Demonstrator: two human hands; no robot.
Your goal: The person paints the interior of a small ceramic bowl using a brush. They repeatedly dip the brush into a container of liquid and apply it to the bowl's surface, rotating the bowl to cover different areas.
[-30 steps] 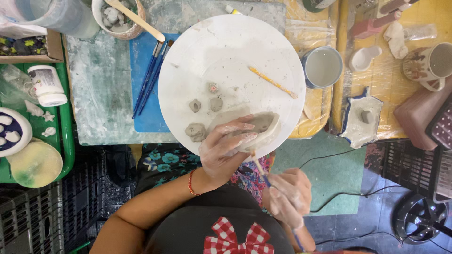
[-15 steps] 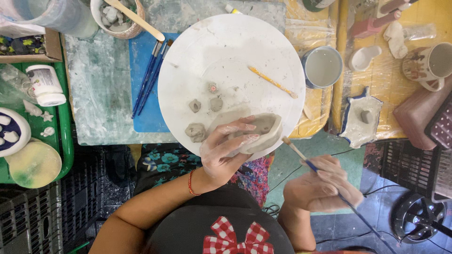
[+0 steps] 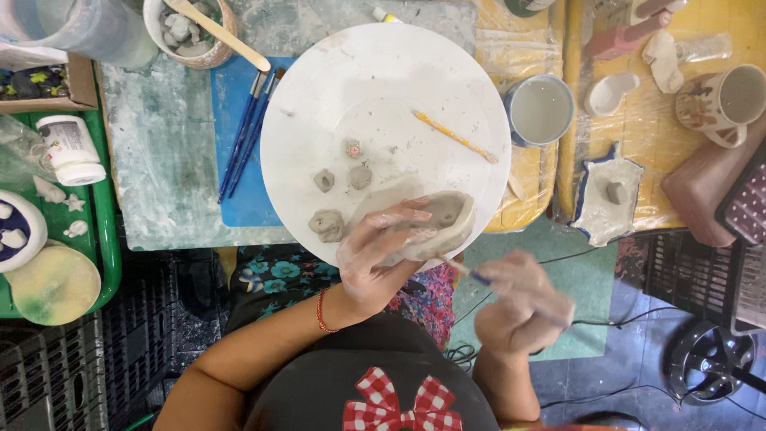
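Note:
My left hand (image 3: pixel 379 255), smeared with wet clay, cups a small grey clay bowl (image 3: pixel 440 219) at the near edge of a round white board (image 3: pixel 319 104). My right hand (image 3: pixel 523 307) is blurred and grips a thin blue-handled tool (image 3: pixel 471 275) whose tip points at the bowl's near side. Several small grey clay lumps (image 3: pixel 327 225) lie on the board left of the bowl. A yellow wooden stick (image 3: pixel 455 137) rests on the board further back.
Blue brushes (image 3: pixel 247 136) lie left of the board on a blue mat. A tub of clay bits with a wooden spatula (image 3: pixel 191 28) stands at the back left. A blue-rimmed cup (image 3: pixel 540 109), a mug (image 3: pixel 722 100) and a small glazed tray (image 3: pixel 606 199) sit right.
My right hand swung out to the right with the tool, then came back in toward the clay bowl. My left hand stayed on the bowl.

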